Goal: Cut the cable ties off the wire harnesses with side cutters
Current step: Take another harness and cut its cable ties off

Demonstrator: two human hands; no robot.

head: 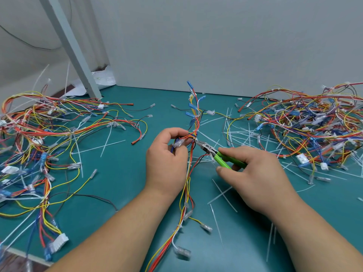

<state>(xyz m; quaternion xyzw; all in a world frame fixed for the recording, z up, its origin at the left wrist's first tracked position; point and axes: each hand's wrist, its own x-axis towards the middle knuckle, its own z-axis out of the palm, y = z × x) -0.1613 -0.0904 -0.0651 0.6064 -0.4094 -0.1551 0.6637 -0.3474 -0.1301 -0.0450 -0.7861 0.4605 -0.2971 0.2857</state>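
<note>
Pale grey wall (216, 36) across the whole upper half of the frame. Below it, teal counter (121, 173) over the lower half, running back to meet the wall.

Piled at the frame's left edge, left heap (39, 134) of red, yellow, blue and white wire harnesses. At the right edge, denser right heap (314, 124) of the same. Slanting from the top left down to the counter's back edge, a grey-white post (72, 48), with a crumpled white sheet (104, 79) just behind its foot.

At centre, left hand (167, 160), fingers curled round one harness (185, 193), pinching it near a blue connector. That harness strung from the bottom centre up between both forearms, then fanned out toward the wall.

Just right of centre, right hand (259, 177), wrapped round the green handles of the cutters (222, 160), steel nose pointed up-left and touching the harness beside the left fingers. Jaws too small to tell whether closed on anything.

Loose white ties (224, 195) flat all over the counter, thickest between right hand and right heap, a few under the right forearm.
</note>
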